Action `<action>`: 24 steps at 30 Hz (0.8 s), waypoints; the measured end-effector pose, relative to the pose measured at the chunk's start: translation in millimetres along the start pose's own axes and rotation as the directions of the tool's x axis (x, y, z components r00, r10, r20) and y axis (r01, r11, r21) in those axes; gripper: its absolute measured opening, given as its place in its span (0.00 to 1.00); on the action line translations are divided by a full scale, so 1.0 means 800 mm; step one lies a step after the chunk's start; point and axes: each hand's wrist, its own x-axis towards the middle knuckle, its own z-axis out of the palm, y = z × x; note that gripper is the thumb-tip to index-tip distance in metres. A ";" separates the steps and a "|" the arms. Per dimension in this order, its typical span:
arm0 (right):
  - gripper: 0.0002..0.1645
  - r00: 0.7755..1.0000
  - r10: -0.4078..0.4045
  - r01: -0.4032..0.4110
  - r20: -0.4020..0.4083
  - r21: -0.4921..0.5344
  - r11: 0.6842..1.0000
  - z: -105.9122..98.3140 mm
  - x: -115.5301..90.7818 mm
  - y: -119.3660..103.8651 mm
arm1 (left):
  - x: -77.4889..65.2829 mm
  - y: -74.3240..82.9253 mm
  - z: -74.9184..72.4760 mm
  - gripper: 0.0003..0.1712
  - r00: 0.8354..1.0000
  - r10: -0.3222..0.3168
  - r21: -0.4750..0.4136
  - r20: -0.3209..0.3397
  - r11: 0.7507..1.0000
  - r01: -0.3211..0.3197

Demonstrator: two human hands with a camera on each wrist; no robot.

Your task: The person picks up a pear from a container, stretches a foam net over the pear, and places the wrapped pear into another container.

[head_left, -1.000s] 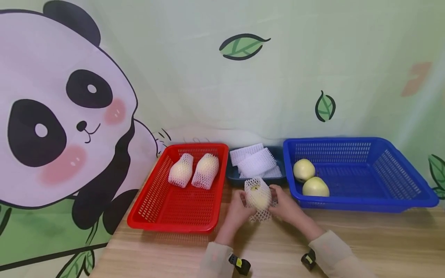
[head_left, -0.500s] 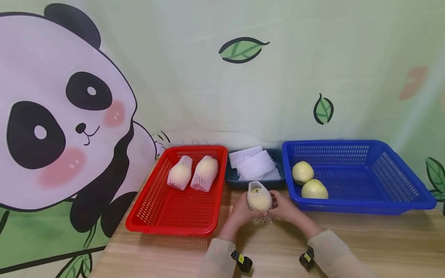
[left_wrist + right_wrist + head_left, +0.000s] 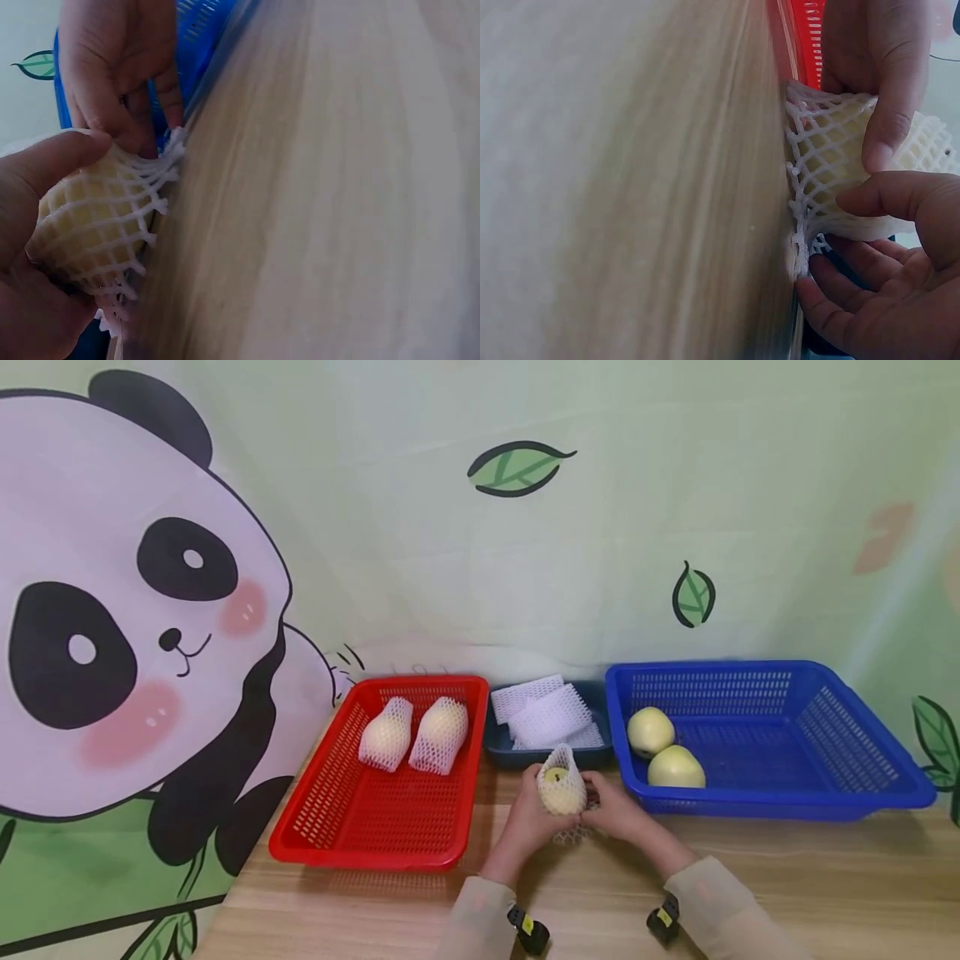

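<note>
A pale yellow-green pear (image 3: 557,793) sits inside a white foam net (image 3: 564,760), its stem end facing up in the head view. My left hand (image 3: 531,810) grips it from the left, thumb laid across the netting in the left wrist view. From the other side my right hand (image 3: 618,808) pinches the loose lower edge of the net, with thumb (image 3: 900,195) on the mesh and fingers (image 3: 847,300) curled beneath. Open mesh ends hang below the fruit, close over the wooden table (image 3: 592,902).
Left of the hands stands a red basket (image 3: 375,862) with two netted pears (image 3: 441,731). Behind them, a dark teal tray (image 3: 498,747) holds several flat foam nets (image 3: 551,718). A blue basket (image 3: 772,802) at right contains two bare pears (image 3: 677,768).
The net's upper end has narrowed above the pear, and less mesh hangs below it. My left hand has come further round the fruit; both hands stay at the same place.
</note>
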 end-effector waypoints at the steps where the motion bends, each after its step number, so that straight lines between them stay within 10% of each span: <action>1: 0.37 1.000 0.001 -0.001 0.000 -0.009 1.000 0.000 0.000 0.000 | 0.001 -0.001 0.001 0.54 1.000 0.009 0.003 0.000 1.000 -0.009; 11: 0.32 0.997 0.060 -0.058 -0.050 0.036 0.998 -0.005 -0.012 0.002 | 0.002 0.007 -0.003 0.53 0.997 -0.023 0.010 -0.076 1.000 0.023; 24: 0.28 0.995 0.066 -0.068 -0.077 -0.022 0.997 -0.009 -0.056 -0.013 | -0.019 0.085 -0.051 0.56 0.991 -0.016 0.013 -0.134 1.000 0.018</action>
